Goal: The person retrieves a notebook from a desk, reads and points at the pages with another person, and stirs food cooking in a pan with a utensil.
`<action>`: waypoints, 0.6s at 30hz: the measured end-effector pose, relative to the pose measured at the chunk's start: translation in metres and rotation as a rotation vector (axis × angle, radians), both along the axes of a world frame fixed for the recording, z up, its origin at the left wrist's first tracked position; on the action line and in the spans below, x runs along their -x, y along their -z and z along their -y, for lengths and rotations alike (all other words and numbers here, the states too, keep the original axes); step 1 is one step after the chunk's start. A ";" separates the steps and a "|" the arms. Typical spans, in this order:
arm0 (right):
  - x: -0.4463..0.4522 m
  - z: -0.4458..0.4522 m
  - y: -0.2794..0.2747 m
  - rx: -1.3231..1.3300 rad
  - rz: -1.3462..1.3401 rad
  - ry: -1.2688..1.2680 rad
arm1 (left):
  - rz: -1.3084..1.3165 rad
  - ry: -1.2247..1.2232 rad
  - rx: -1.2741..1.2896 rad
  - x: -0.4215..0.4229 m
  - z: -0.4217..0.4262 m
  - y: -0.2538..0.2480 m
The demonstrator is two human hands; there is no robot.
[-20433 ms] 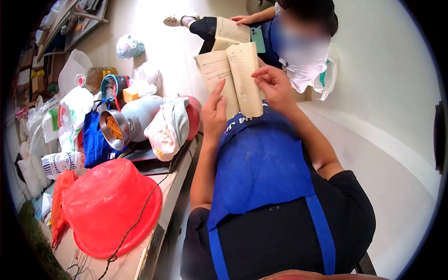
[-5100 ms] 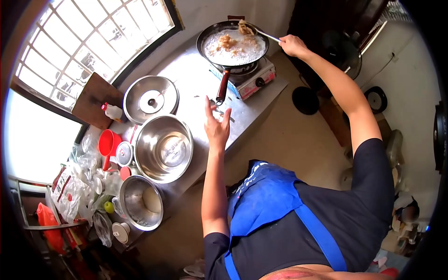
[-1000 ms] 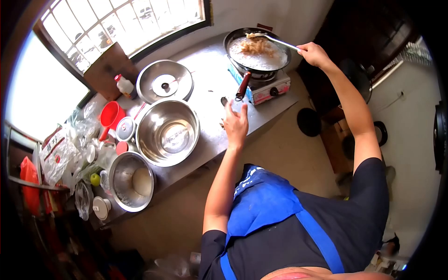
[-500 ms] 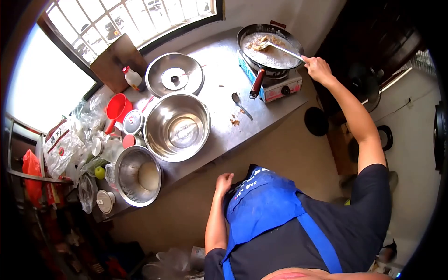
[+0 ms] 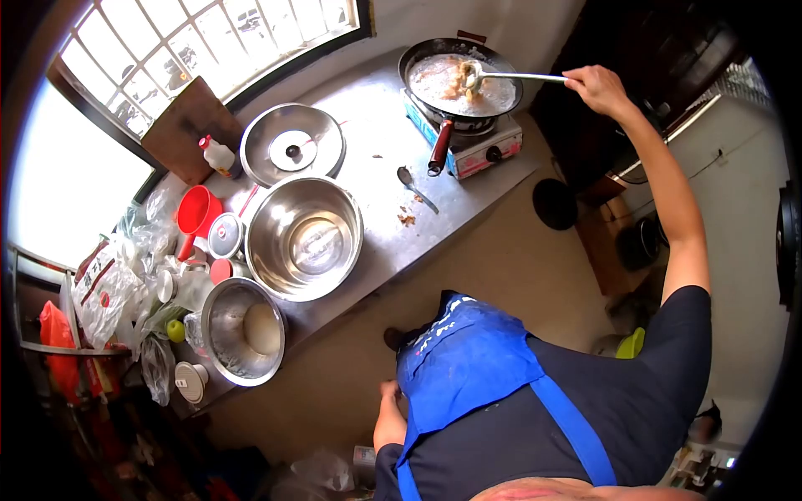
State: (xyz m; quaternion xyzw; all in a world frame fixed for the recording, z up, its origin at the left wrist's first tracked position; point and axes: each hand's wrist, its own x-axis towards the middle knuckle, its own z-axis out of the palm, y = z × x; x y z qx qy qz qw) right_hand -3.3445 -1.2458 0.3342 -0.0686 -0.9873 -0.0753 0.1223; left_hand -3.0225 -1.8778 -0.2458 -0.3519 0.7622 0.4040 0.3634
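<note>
Two hands show on my feed: the right hand (image 5: 596,88) grips the ladle (image 5: 528,76), its head in the food (image 5: 462,81) in the pan (image 5: 443,48) on the stove (image 5: 493,150). The left hand (image 5: 390,389) hangs by the apron (image 5: 468,355); I cannot tell its grip. A brisk stir, I judge, could splash bubbling liquid (image 5: 430,77); a bumped handle (image 5: 441,145) could tip the pan.

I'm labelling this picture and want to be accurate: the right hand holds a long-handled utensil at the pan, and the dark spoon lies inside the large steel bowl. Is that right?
Only the spoon's place is wrong. The head view shows the dark spoon lying on the metal counter, outside the large steel bowl.
</note>
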 end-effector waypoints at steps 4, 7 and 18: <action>0.018 0.003 -0.023 -0.025 0.007 -0.153 | 0.071 -0.041 -0.007 -0.008 0.005 -0.018; 0.036 0.016 -0.037 -0.076 0.063 -0.175 | -0.130 -0.132 0.009 -0.007 0.003 -0.008; 0.090 0.070 -0.020 -0.355 0.146 -0.467 | -0.911 0.530 -0.196 0.203 -0.114 -0.184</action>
